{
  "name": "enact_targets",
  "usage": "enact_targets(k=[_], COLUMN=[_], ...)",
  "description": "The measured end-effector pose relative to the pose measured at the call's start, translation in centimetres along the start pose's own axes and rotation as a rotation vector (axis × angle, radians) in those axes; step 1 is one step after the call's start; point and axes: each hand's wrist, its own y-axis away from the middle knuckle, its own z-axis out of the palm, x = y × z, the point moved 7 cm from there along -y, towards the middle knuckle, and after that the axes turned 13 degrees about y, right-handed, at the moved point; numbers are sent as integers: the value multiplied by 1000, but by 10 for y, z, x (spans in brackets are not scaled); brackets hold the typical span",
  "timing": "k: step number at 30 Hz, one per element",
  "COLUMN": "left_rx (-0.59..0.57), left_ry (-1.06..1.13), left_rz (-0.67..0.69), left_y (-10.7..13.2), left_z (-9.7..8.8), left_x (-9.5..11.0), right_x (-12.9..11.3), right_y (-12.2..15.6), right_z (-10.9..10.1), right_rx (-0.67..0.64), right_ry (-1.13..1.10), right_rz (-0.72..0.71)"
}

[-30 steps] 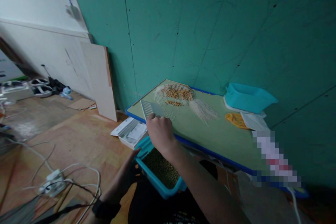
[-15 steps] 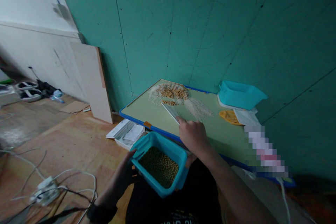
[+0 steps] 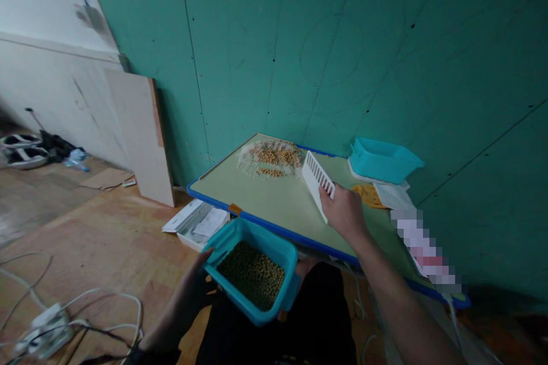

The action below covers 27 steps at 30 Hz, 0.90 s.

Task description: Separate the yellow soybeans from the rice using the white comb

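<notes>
My left hand (image 3: 194,291) is closed on the left side of a teal plastic bin (image 3: 252,228), its thumb at the rim. The bin holds dried beans (image 3: 269,274), pale ones on the right and darker in shadow on the left. Skin also shows at the bin's right side; whose it is I cannot tell. My right hand (image 3: 345,211) grips a white slotted scraper (image 3: 314,182), tilted over the tabletop. Left of its slots, a pile of pale brown beans (image 3: 268,157) lies among white grains (image 3: 246,159), apart from the bin.
The blue-edged table (image 3: 274,199) meets a green wall. At its right stand a second teal bin (image 3: 381,159), a yellow cloth (image 3: 368,195) and a blurred-out item. An open white box (image 3: 197,225), a power strip (image 3: 45,331) with cables and a leaning board (image 3: 141,137) are left.
My right hand has carried the scraper right, away from the beans, and turned it so its slots show. A whitish patch right of the pile no longer shows. My left hand still holds the bin.
</notes>
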Motion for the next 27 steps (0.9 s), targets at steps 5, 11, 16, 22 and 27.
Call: enact_targets(k=[5, 11, 16, 22, 27], left_rx=[9, 56, 77, 84, 96], left_ry=[-28, -65, -69, -43, -28], left_rz=[-28, -77, -29, 30, 31], left_y=[-1, -8, -11, -12, -17], left_z=[7, 9, 7, 4, 6], left_x=[8, 21, 35, 46, 52], right_x=[-14, -28, -28, -18, -23], right_y=[-15, -28, -34, -59, -112], right_z=[3, 14, 19, 30, 49], right_rx=[37, 20, 0, 73, 71], right_ry=[-144, -226, -275, -433, -673], right_rz=[53, 64, -6, -68, -64])
